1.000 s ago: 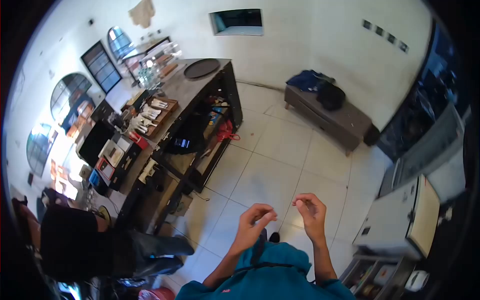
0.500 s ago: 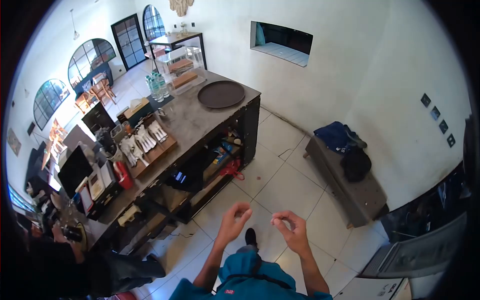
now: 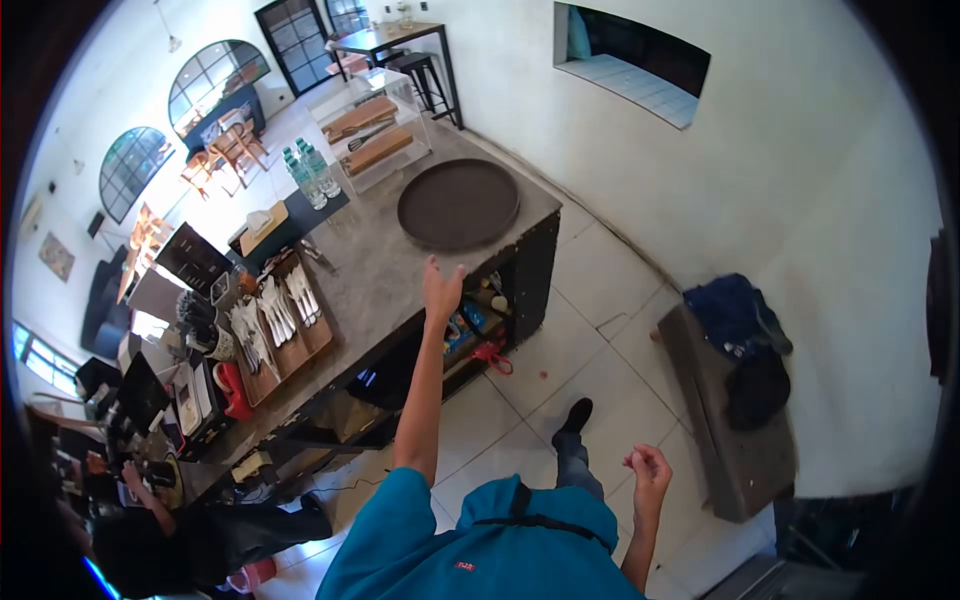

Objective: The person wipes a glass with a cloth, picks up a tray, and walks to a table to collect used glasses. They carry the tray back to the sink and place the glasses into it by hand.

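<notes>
My left hand [image 3: 442,290] reaches out over the front edge of the counter, its thumb and fingers apart and nothing in them. Just beyond the fingertips lies a round dark brown serving tray [image 3: 459,204], flat on the counter top; a small gap separates hand and tray. My right hand [image 3: 650,472] hangs low by my right side above the tiled floor, fingers curled in, with no object visible in it.
On the counter [image 3: 372,270] stand a cutlery box [image 3: 285,325], water bottles [image 3: 312,175] and a clear display case [image 3: 372,130]. A bench [image 3: 715,410] with dark clothing [image 3: 740,315] is at the right. Another person [image 3: 170,540] works at lower left.
My left hand has moved forward from in front of my body toward the tray, opening out. My right hand has dropped toward the right. The view has come closer to the counter.
</notes>
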`<state>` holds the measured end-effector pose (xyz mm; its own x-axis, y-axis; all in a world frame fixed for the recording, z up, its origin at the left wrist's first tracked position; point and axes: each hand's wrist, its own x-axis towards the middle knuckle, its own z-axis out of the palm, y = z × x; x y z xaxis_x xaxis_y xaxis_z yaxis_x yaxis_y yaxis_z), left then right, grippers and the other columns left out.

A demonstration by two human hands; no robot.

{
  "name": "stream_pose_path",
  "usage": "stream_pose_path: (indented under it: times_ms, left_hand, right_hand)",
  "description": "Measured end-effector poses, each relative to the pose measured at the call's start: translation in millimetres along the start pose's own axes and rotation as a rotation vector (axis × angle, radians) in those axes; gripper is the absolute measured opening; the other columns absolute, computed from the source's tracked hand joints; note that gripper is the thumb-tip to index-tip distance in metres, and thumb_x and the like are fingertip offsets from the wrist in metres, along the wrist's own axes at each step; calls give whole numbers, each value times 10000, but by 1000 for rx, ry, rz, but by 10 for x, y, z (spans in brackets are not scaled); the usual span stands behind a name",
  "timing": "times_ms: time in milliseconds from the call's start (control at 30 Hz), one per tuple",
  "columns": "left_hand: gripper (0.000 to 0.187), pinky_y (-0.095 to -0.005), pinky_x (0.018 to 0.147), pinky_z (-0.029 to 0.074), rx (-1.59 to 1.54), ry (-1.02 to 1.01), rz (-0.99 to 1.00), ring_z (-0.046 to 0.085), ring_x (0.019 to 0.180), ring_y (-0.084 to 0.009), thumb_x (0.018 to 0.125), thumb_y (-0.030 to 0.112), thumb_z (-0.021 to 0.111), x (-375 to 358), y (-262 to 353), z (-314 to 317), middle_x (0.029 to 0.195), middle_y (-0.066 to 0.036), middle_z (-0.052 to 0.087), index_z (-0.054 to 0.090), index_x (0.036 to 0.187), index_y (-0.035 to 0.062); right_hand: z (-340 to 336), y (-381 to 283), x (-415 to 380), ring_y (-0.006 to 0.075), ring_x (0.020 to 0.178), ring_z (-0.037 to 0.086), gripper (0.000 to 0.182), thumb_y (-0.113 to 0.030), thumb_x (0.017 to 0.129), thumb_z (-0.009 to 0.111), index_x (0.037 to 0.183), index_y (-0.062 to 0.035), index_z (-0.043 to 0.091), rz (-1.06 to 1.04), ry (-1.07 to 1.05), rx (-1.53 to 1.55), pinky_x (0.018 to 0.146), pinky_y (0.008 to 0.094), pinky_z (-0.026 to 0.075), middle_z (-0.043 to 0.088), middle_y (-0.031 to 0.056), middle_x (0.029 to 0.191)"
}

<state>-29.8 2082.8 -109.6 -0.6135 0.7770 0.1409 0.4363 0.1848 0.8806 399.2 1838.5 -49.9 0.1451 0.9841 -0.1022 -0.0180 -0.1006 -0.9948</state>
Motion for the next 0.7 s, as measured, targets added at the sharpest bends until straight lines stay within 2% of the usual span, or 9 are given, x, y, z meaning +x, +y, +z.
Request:
stream_pose_path:
  times_ms: [100, 167, 200, 267, 333, 400, 467, 533, 700]
  left_hand:
    - [825, -420, 1056, 324, 132, 167, -18, 396, 1261, -402, 787, 349, 690, 562, -80, 455, 1341, -286, 417, 288, 1349, -102]
    - [884, -422, 1055, 328, 118, 345, -260, 391, 1262, -411, 763, 342, 717, 858, -112, 684, 1340, -303, 405, 244, 1363, -101]
    - [930, -434, 1035, 349, 202, 526, -337, 404, 1249, -409, 734, 328, 746, 973, -124, 830, 1312, -299, 427, 215, 1367, -98]
    - [853, -453, 1040, 343, 235, 608, -503, 434, 1219, -409, 730, 285, 744, 1121, -14, 942, 1257, -289, 472, 277, 1337, -89]
    - [749, -453, 887, 487, 181, 547, -520, 561, 1061, -398, 730, 199, 720, 1432, -847, 993, 1178, -268, 523, 330, 1307, -75]
    - [583, -401, 602, 555, -347, 503, -633, 646, 842, -334, 748, 97, 649, 1174, -215, 882, 1118, -228, 555, 392, 1248, -58]
    - [496, -325, 421, 492, -636, 498, -505, 643, 688, -249, 771, 34, 580, 1133, -343, 1007, 1053, -163, 561, 392, 1227, -19]
    - [455, -332, 453, 489, -832, 590, -453, 617, 696, -212, 791, 13, 537, 884, 96, 1238, 993, -113, 551, 384, 1219, 29]
    - [456, -322, 516, 492, -916, 385, -345, 594, 760, -191, 773, 16, 517, 585, 503, 1628, 965, -78, 532, 393, 1210, 53]
  right_hand:
    - [-199, 92, 872, 146, 742, 593, 135, -82, 891, 574, 976, 17, 606, 24, 33, -43, 736, 285, 498, 601, 67, 783]
    - [-310, 76, 1573, 139, 737, 587, 135, -79, 889, 579, 978, 18, 607, -17, 28, -24, 726, 276, 492, 595, 59, 779]
    - [-324, 20, 1925, 139, 737, 587, 135, -79, 889, 579, 978, 18, 607, -21, 6, -16, 726, 276, 492, 595, 59, 779]
    - [-309, -194, 2639, 127, 755, 581, 125, -57, 885, 574, 965, 36, 601, -37, -49, -39, 744, 266, 474, 587, 52, 779]
    - [-237, -422, 3297, 125, 749, 586, 121, -53, 885, 575, 967, 31, 608, -104, -159, -18, 735, 265, 481, 590, 48, 797]
    - [-127, -554, 3884, 125, 746, 589, 123, -53, 884, 577, 971, 29, 611, -171, -213, -3, 732, 266, 483, 594, 46, 812]
    - [66, -582, 4413, 124, 735, 591, 129, -52, 882, 582, 983, 20, 617, -108, -293, 113, 727, 264, 483, 607, 48, 854]
    - [335, -578, 4858, 124, 760, 599, 151, -72, 888, 586, 1012, 10, 610, -86, -363, 128, 739, 264, 486, 618, 49, 860]
    - [1158, -296, 5862, 130, 924, 593, 292, -163, 909, 588, 1156, -13, 549, 48, -589, 51, 842, 304, 472, 614, 64, 991]
